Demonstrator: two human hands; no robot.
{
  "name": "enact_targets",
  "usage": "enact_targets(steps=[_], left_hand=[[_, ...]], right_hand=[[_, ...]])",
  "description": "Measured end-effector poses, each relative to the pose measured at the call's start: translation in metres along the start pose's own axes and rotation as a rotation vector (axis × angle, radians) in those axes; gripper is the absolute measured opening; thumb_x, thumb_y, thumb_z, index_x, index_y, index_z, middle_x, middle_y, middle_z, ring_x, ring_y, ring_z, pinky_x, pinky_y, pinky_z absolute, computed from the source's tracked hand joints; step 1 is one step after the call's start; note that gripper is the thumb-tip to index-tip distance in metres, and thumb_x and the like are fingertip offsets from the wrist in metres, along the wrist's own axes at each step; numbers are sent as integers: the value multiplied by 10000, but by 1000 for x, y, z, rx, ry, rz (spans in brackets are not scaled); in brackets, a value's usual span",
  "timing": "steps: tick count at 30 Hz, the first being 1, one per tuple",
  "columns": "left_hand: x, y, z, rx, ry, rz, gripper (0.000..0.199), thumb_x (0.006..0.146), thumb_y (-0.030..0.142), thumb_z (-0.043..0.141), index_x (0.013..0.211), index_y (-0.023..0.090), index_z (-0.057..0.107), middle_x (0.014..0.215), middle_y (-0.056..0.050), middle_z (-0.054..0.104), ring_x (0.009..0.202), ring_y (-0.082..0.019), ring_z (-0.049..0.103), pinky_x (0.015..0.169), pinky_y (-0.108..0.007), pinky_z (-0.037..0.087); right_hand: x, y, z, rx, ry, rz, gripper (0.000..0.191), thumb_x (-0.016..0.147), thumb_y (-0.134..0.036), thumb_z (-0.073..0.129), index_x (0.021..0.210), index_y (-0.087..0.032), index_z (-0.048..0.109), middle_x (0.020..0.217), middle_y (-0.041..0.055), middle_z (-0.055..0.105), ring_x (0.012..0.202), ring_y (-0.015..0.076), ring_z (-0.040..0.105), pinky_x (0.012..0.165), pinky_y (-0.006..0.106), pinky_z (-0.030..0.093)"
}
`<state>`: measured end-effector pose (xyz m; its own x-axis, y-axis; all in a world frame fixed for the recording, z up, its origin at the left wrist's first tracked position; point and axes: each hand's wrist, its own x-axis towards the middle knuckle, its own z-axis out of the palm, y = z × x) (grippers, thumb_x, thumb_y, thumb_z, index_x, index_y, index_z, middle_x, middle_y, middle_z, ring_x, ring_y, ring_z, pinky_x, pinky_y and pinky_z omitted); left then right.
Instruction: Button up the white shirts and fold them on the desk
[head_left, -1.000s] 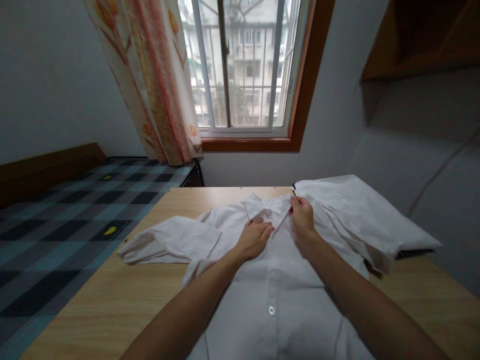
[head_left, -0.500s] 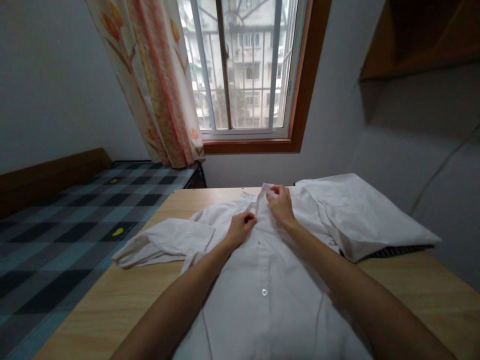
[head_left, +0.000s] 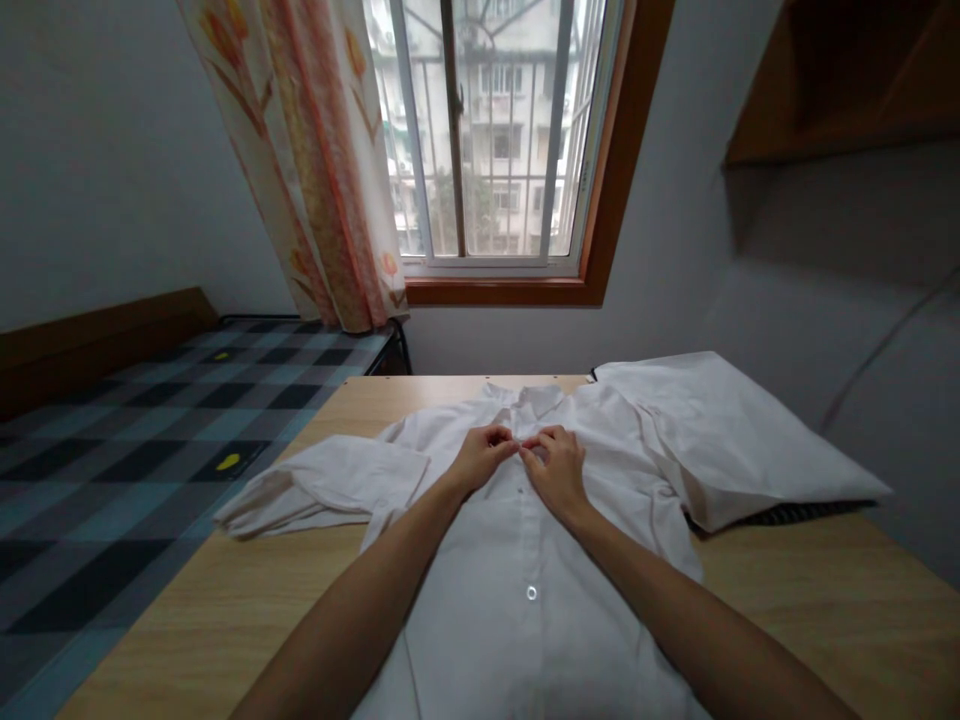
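Observation:
A white button-up shirt (head_left: 480, 570) lies front side up on the wooden table, its collar (head_left: 538, 398) toward the window and one sleeve (head_left: 322, 475) folded out to the left. My left hand (head_left: 484, 455) pinches the front placket a little below the collar. Right beside it, my right hand (head_left: 553, 465) pinches the other side of the same spot, the fingertips of both hands nearly meeting. What sits between the fingertips is too small to make out. Lower on the placket a white button (head_left: 532, 593) shows.
A white cloth or cover (head_left: 742, 430) lies over a dark ridged object (head_left: 802, 507) on the right of the table (head_left: 817, 590). On the left is a bed with a checked cover (head_left: 150, 470). A flowered curtain (head_left: 315, 170) hangs by the window (head_left: 495, 150).
My right hand has come down from the collar to meet my left hand at the placket. The collar edge it held up now lies down on the shirt.

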<state>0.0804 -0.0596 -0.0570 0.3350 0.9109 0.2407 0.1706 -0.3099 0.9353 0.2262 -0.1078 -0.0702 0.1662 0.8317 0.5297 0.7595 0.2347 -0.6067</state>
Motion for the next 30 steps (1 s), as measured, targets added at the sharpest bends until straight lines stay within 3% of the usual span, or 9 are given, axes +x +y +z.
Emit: enact_targets(steps=[15,24,30], left_hand=[[-1,-3,4,113,14,47,159,717,292,643,668,146,607,638,32,566,634,-111,464,628,-232,373],[-3,1,7,211,-2,76,201,769,310,578,644,157,538,605,42,497,608,-108,426,587,-231,335],[-8,2,9,200,56,94,171,751,305,630,681,152,601,651,23,580,617,-111,482,586,-224,371]], right_hand=[[-4,-5,1,-42,-17,22,83,874,-237,570,825,-202,627,987,58,606,992,253,509,865,409,316],[-4,-4,0,-43,-5,41,98,873,-242,568,807,-198,626,975,61,617,985,257,519,882,421,316],[-5,-1,2,-62,16,15,96,866,-252,561,817,-200,626,975,67,610,974,262,514,887,430,314]])
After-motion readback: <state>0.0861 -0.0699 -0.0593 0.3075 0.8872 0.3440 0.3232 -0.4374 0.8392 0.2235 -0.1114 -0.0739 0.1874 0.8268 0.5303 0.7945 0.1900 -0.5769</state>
